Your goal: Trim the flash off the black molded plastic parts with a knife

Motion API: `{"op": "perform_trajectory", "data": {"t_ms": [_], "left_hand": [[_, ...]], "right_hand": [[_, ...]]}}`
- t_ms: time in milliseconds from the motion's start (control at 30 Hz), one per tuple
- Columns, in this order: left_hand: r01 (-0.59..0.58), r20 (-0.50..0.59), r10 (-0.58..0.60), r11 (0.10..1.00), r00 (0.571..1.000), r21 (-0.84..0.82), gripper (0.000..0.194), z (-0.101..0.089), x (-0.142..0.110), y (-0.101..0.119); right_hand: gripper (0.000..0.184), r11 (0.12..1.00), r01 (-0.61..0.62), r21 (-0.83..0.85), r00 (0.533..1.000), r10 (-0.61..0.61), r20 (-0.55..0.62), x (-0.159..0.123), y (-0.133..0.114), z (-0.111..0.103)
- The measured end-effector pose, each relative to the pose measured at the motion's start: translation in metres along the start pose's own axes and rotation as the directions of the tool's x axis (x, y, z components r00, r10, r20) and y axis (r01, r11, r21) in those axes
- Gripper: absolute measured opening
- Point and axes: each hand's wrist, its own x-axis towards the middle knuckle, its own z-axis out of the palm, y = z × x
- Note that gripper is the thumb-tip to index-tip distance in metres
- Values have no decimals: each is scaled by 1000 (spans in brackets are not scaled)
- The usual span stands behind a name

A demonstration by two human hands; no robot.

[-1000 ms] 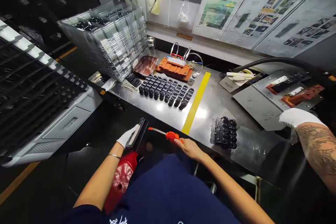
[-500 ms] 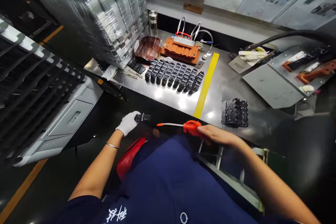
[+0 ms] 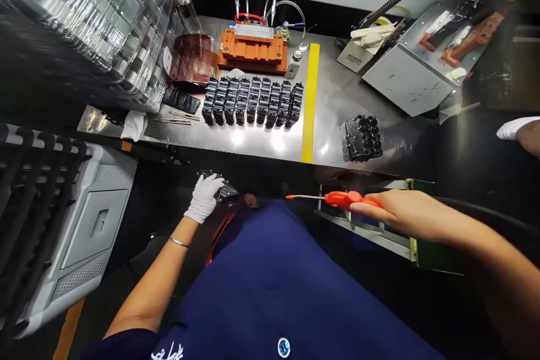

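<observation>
My left hand [image 3: 203, 198], in a white glove, is closed on a black plastic part [image 3: 228, 190] below the front edge of the steel bench. The glove covers some of that part. My bare right hand [image 3: 400, 211] grips a red air blow gun [image 3: 342, 199]. Its thin nozzle points left, and the orange tip is apart from the black part. On the bench a row of several black plastic parts [image 3: 253, 102] stands in front of an orange fixture [image 3: 253, 48]. Farther right sits a block of similar black parts [image 3: 363, 139], beyond a yellow tape strip [image 3: 311, 101].
Stacked clear trays [image 3: 122, 28] rise at the left, by a brown tray [image 3: 192, 59] and a glass bottle [image 3: 185, 3]. A grey machine [image 3: 413, 73] stands at the right. Another person's white-gloved hand [image 3: 517, 127] shows at the right edge. A grey bin [image 3: 90, 225] is lower left.
My view has tilted down and shifted. The blow gun has moved right, away from my left hand. The black part in my left hand has turned, and another person's gloved hand has appeared at right.
</observation>
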Motion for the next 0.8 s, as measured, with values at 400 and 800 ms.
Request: {"op": "perform_trajectory", "data": {"t_ms": [400,800], "left_hand": [[321,124,-376,523,918,-789,50,-44,-35,-30],[379,-67,-664,503,745,-777,46,-37,-24,-9]], "right_hand": [[65,943,328,63,939,-332,93,93,-112,62],[70,808,531,-254,843,-535,62,87,-160,82]]}}
